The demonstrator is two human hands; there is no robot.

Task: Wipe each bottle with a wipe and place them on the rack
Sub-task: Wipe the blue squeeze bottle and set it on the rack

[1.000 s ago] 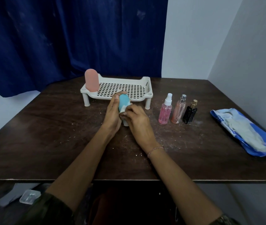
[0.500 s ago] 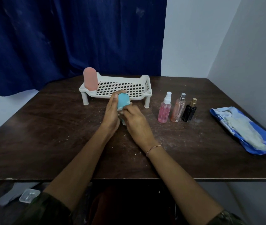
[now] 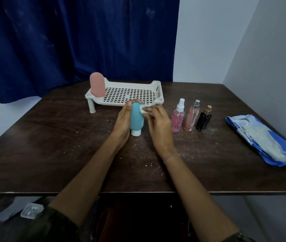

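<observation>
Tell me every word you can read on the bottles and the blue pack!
No words can be read.
Blue pack: dark print on its white label, too blurred to read.
Teal bottle, pink bottle, pink spray, peach spray, black spray: no writing shows.

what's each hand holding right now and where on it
The left hand grips the teal bottle by its body. The right hand pinches a small white wipe against the bottle's upper side.
</observation>
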